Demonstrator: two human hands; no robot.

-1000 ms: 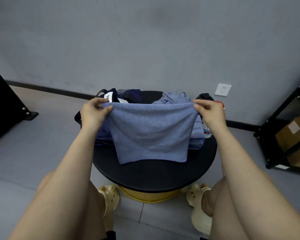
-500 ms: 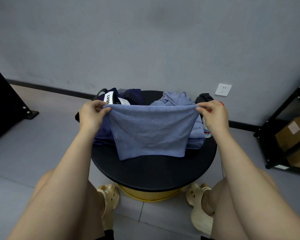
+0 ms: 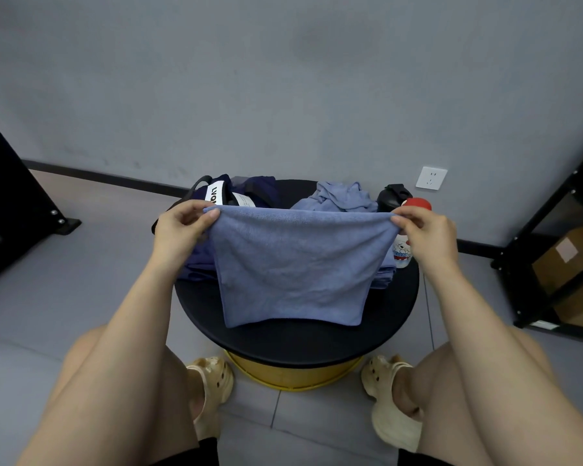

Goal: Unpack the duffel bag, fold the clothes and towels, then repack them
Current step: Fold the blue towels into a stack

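- Nearest the camera, two bare knees frame the view, and a pair of beige clogs (image 3: 212, 388) rests on the grey floor tiles (image 3: 303, 418) between them.
- Just beyond the clogs stands a round black tabletop (image 3: 303, 341) on a yellow base (image 3: 290, 376).
- Both forearms reach forward over the near rim of the tabletop.
- A blue towel (image 3: 293, 267) hangs spread between the two hands, its top edge stretched level and its lower edge reaching down to the tabletop surface.
- The left hand (image 3: 179, 230) pinches the towel's upper left corner between thumb and curled fingers.
- The right hand (image 3: 424, 230) pinches the upper right corner the same way, well apart from the left.
- Behind the towel on the left, dark navy fabric lies on the tabletop; it seems to belong to the duffel bag (image 3: 223, 196), which shows a black strap and a white label with black letters.
- Behind the towel on the right, a crumpled blue garment (image 3: 340, 200) sits in a heap, and folded blue cloth (image 3: 382, 274) peeks out beside the towel's right edge.
- At the far right of the tabletop stand a black bottle (image 3: 391, 196) and a white bottle with a red cap (image 3: 406, 253), partly hidden by the right hand.
- Farthest back, a grey wall carries a white socket (image 3: 430, 178), and a black shelf (image 3: 532, 264) at right holds cardboard boxes (image 3: 566, 260).
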